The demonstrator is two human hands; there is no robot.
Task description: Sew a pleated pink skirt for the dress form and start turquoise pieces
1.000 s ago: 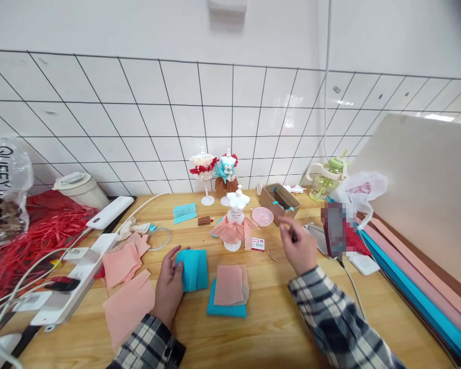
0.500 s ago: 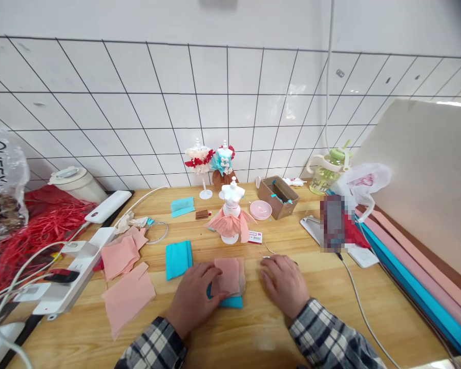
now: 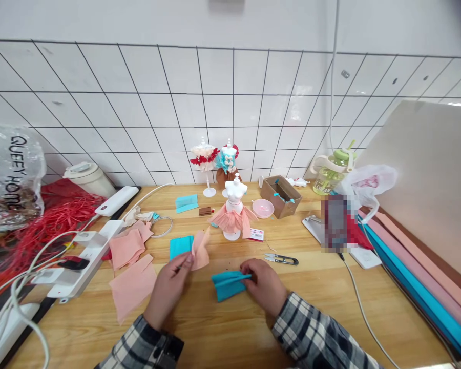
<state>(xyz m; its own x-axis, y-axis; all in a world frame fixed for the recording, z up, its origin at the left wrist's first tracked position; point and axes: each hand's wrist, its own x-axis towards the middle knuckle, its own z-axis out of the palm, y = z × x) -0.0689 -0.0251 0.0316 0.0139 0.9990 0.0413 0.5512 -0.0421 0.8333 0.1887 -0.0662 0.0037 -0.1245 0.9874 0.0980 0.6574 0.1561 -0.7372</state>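
My left hand pinches a piece of peach crepe paper between thumb and fingers, raised off the table beside a folded blue piece. In my right hand is the edge of a blue crepe paper piece, its fingers closed on the right end. Thread snips lie just beyond that hand. Behind both hands stands a small white dress form wearing a gathered peach skirt. More peach pieces lie to the left of my left hand.
Two more dressed forms stand near the tiled wall. A pink dish and a brown box sit at back right. A white power strip with cables lines the left side; a cable crosses the right side.
My left hand has lifted the peach paper off the stack and moved left. My right hand has left the snips, moved left and taken hold of the blue paper.
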